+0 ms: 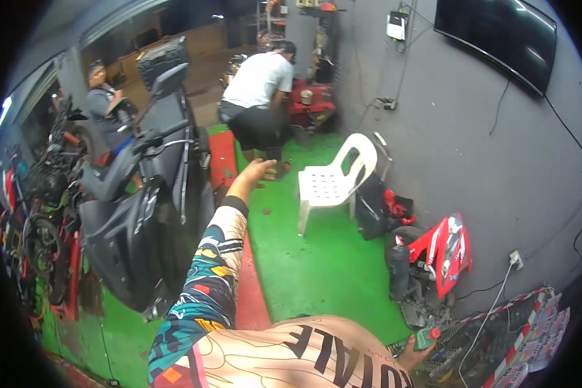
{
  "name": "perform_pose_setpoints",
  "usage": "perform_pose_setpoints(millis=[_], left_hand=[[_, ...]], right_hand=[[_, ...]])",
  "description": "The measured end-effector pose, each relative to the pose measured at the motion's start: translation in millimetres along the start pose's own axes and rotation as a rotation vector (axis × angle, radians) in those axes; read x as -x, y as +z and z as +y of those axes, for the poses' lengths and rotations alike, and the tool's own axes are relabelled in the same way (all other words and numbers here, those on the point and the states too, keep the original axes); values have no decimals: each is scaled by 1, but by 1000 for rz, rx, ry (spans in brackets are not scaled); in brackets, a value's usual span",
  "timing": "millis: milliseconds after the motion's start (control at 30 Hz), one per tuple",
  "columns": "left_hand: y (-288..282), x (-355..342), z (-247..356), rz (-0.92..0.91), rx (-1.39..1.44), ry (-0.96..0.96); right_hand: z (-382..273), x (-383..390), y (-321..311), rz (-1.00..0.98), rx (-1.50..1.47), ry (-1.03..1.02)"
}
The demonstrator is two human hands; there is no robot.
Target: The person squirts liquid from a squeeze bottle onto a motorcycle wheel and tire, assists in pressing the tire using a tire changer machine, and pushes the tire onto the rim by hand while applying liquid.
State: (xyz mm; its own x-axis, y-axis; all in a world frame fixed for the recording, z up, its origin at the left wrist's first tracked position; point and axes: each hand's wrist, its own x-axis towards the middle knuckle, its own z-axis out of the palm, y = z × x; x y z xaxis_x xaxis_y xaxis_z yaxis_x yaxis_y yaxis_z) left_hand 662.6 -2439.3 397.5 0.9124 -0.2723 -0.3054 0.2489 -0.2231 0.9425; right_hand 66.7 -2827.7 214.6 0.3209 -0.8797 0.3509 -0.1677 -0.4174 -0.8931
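My left arm, in a patterned long sleeve, stretches forward over the floor. At its end my left hand (260, 171) is open, with fingers stretched out and nothing in them. It appears in front of the lower legs of a person bending over, and the white plastic chair (323, 184) stands to its right. Low on the right, my right hand (412, 354) is closed round a small green bottle (425, 337) with a red cap. Part of that hand is hidden behind my shirt front.
A dark scooter (136, 220) stands on the left by a red ramp (252, 297). Further left are several motorbikes. The bending person (255, 84) is by a red bench (312, 97); another person (107, 103) is behind the scooter. Red fairing parts (443, 255) lie along the right wall.
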Motion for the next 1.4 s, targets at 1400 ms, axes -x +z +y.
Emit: perform_pose_setpoints(millis=[1400], left_hand=[[-52,17,-330,583,235,-807]], right_hand=[[-241,-179,752,-1260,-601,-51]])
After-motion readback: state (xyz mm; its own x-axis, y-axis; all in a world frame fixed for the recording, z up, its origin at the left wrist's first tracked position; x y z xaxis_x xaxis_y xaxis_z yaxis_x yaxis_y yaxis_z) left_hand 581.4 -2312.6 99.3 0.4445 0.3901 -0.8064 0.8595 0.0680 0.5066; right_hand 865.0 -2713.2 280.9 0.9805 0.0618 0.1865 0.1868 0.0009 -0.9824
